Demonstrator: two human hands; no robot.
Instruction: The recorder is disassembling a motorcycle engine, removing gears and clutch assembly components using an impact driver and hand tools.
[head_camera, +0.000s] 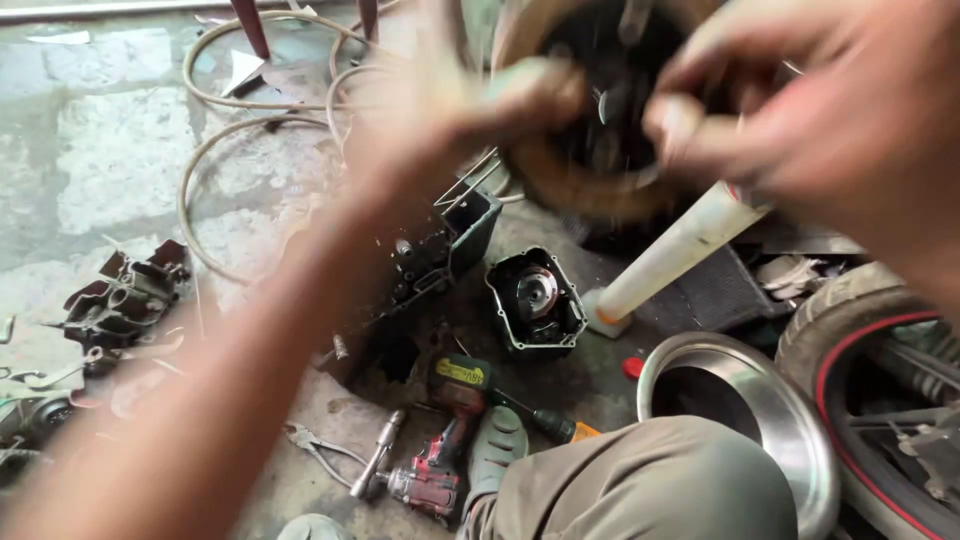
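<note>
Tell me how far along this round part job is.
Done, apparently: a black engine cover and a dark casing lie removed on the concrete floor, with a cordless driver and pliers beside them. In hand: the left hand and right hand both grip a round dark part, blurred by motion. Left: cannot tell; the loose parts are not refitted.

Both blurred: left hand (450, 110) and right hand (800, 120), gripping a round dark part with a brown rim (590, 110), held up over the concrete floor (110, 150). Below: red power drill (440, 450), pliers (315, 445), open black casing (535, 300), shiny metal ring (790, 420), tyre (860, 340).
</note>
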